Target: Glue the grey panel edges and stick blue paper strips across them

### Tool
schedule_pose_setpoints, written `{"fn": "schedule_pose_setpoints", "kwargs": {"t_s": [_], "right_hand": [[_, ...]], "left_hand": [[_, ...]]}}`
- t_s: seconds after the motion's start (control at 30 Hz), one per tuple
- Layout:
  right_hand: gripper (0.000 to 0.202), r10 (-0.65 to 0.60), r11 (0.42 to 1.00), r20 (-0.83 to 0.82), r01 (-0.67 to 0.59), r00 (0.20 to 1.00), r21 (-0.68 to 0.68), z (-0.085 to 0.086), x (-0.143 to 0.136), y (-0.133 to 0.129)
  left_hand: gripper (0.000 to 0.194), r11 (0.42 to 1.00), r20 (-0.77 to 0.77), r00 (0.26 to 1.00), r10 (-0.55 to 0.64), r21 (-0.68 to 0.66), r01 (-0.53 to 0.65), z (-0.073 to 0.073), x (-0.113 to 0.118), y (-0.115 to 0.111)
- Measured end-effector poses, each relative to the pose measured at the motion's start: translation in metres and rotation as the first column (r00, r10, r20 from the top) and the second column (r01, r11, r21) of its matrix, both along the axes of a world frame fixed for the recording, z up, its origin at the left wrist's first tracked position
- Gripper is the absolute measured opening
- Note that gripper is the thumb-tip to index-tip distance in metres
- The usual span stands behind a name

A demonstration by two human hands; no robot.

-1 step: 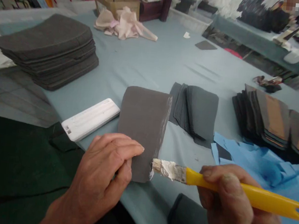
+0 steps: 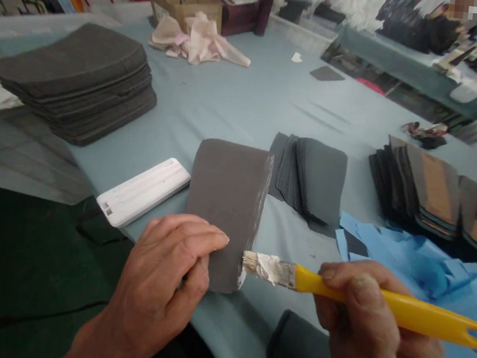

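My left hand [image 2: 165, 276] presses down on a dark grey stack of fabric pieces [image 2: 229, 189], fingers together near its lower left part. White smears run along the stack's right edge. A flat paintbrush [image 2: 349, 296] with a yellow handle is gripped in my right hand [image 2: 376, 327]. White paste coats its ferrule and part of the bristles, and the bristle tips touch the stack's lower right edge. Just left of the stack lies a long white plastic case [image 2: 144, 191]. Fanned dark pieces [image 2: 320, 178] lie to the right of the stack.
A tall pile of large dark panels [image 2: 91, 80] stands at the left. Bundles with brown patches [image 2: 435, 187] and crumpled blue sheets [image 2: 420, 264] lie at right. Another dark folded piece [image 2: 302, 348] sits near the front edge. A cardboard box [image 2: 187, 8] and pinkish cloth [image 2: 199, 40] are at the back.
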State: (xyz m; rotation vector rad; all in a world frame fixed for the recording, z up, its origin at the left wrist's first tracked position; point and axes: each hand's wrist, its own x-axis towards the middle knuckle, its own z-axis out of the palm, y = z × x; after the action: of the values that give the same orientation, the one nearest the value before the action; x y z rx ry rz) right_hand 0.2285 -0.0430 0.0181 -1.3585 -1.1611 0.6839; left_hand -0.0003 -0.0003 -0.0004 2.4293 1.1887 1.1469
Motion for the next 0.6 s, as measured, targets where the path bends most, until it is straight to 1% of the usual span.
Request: {"fn": "schedule_pose_setpoints", "kwargs": {"t_s": [0.1, 0.17, 0.27, 0.4, 0.6], "right_hand": [[0.039, -0.068, 0.997, 0.017, 0.068, 0.998, 0.034, 0.005, -0.005, 0.015], [0.04, -0.068, 0.995, 0.02, 0.066, 0.997, 0.073, 0.008, -0.007, 0.025], [0.04, -0.038, 0.992, 0.04, 0.033, 0.998, 0.119, 0.011, -0.006, 0.038], [0.04, -0.028, 0.992, 0.06, 0.02, 0.998, 0.126, 0.008, -0.001, 0.052], [0.041, -0.045, 0.988, 0.074, 0.033, 0.996, 0.15, 0.003, 0.007, 0.075]], "left_hand": [[0.03, 1.0, 0.009, 1.0, -0.004, -0.004, 0.004, -0.002, -0.002, -0.001], [0.032, 1.0, 0.012, 1.0, -0.012, -0.017, 0.012, -0.003, -0.003, -0.001], [0.035, 0.999, 0.012, 0.999, -0.034, -0.019, 0.034, -0.004, -0.005, 0.0], [0.035, 0.999, 0.012, 0.999, -0.033, 0.024, 0.032, -0.006, -0.006, 0.003], [0.036, 0.997, 0.053, 0.998, -0.032, 0.066, 0.028, -0.018, -0.009, 0.005]]}}
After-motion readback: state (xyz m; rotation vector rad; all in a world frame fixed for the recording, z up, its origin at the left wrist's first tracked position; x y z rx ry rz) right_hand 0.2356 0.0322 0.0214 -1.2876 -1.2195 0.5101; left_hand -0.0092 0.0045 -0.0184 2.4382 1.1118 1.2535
